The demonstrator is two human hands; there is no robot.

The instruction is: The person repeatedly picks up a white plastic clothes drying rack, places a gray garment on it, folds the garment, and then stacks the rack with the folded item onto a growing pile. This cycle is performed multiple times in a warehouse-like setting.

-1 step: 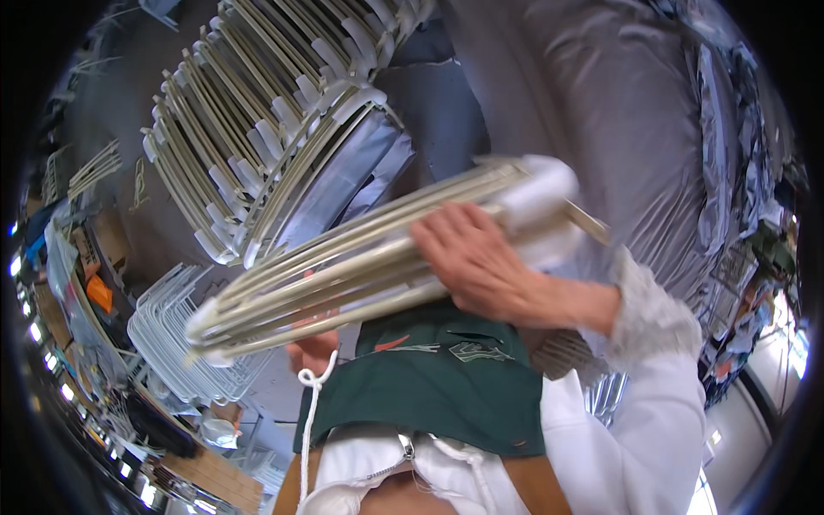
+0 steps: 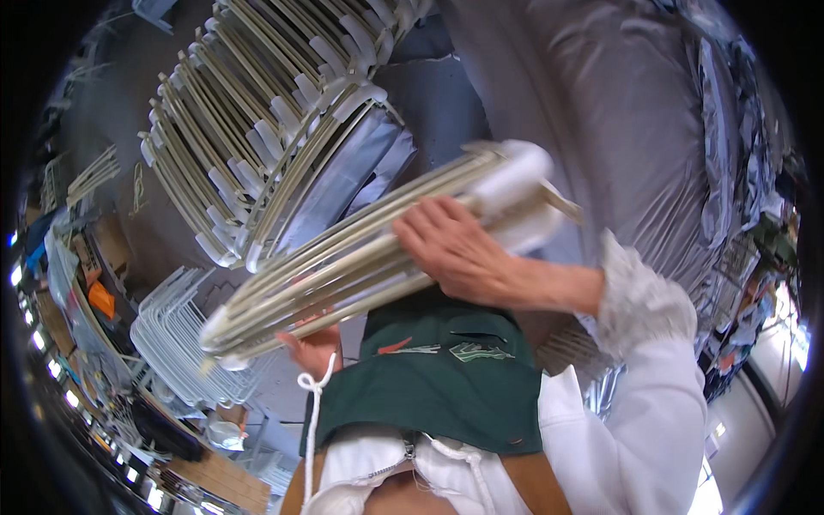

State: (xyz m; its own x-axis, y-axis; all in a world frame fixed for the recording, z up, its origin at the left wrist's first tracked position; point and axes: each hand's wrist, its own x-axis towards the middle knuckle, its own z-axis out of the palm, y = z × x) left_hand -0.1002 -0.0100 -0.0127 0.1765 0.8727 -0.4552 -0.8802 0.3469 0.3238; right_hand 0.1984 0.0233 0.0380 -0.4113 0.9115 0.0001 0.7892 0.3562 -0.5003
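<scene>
A bundle of cream-coloured bent metal frames [image 2: 343, 273] with white sleeves or wrapping at its ends is tilted across my front, its right end higher. My right hand [image 2: 455, 249] presses over its upper side, fingers bent around the bars. Under the bundle, toward its lower left end, my left hand [image 2: 316, 345] grips from below; its fingers are partly hidden behind the bars. The right end of the bundle is blurred by motion.
A long row of similar cream frames [image 2: 249, 129] with white sleeves lies at the upper left. Grey-white wire frames [image 2: 184, 343] are stacked on the left. Grey sheeting [image 2: 618, 112] covers the surface at the upper right. An orange item [image 2: 101, 300] sits at the far left.
The bundle's right end and my right hand have shifted a little left and away from me. The bundle's left end has moved slightly right, and more of my left hand shows.
</scene>
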